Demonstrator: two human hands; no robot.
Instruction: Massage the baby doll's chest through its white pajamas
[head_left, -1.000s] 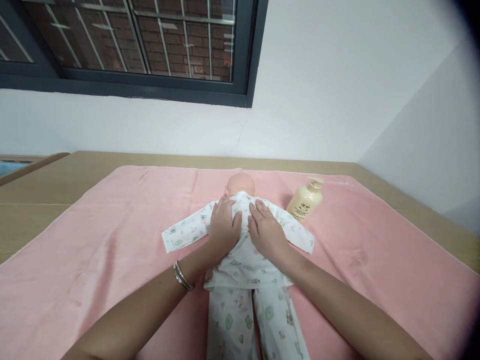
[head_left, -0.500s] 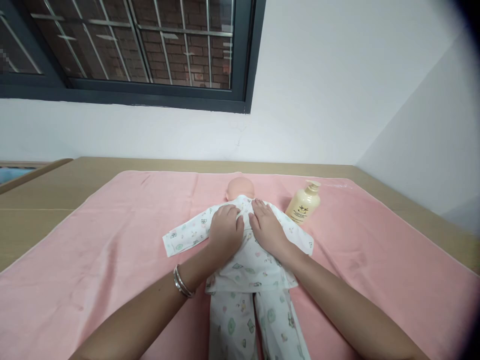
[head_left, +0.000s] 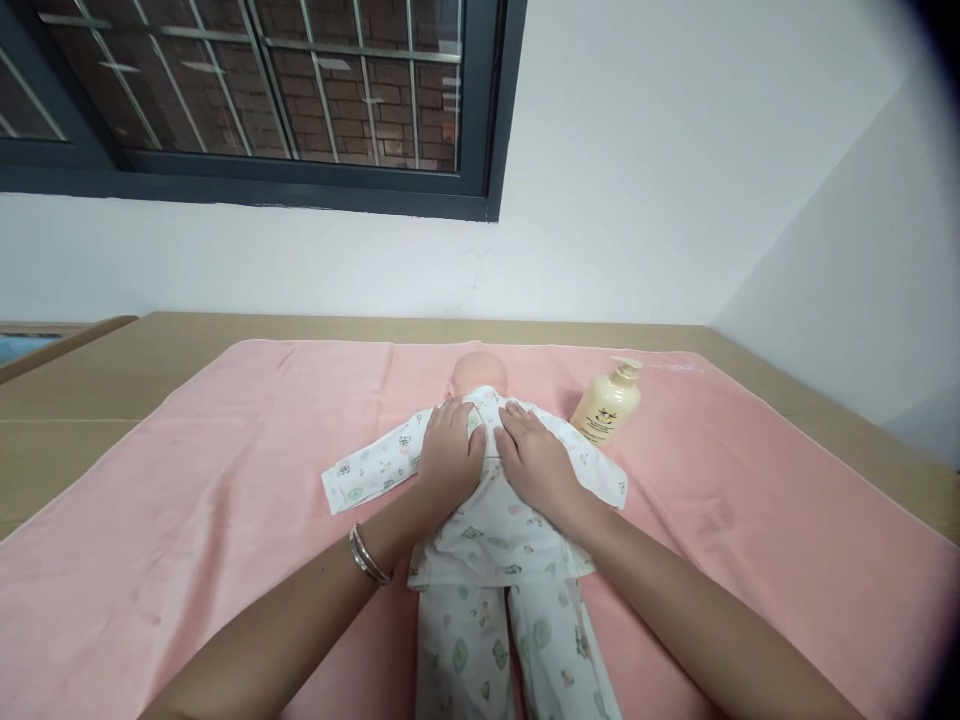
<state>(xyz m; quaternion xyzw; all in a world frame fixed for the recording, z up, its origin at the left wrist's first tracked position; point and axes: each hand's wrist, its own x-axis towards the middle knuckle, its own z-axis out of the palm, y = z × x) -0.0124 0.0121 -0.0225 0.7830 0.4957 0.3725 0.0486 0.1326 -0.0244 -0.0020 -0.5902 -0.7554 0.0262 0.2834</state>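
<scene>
Sideways, sheet edges (head_left: 176, 403) lie well apart from hands (head_left: 453, 458) on the doll (head_left: 495, 540).

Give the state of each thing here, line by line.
Doll: lying dressed, face not visible.
Shirt: on doll, sleeves outstretched.
Trousers: on doll.
Left hand: open, resting on shirt.
Right hand: open, resting on shirt.
Pump bottle: upright.
Pink cloth: spread, creased.
Bracelets: worn.
Window: open or shut unclear.
</scene>
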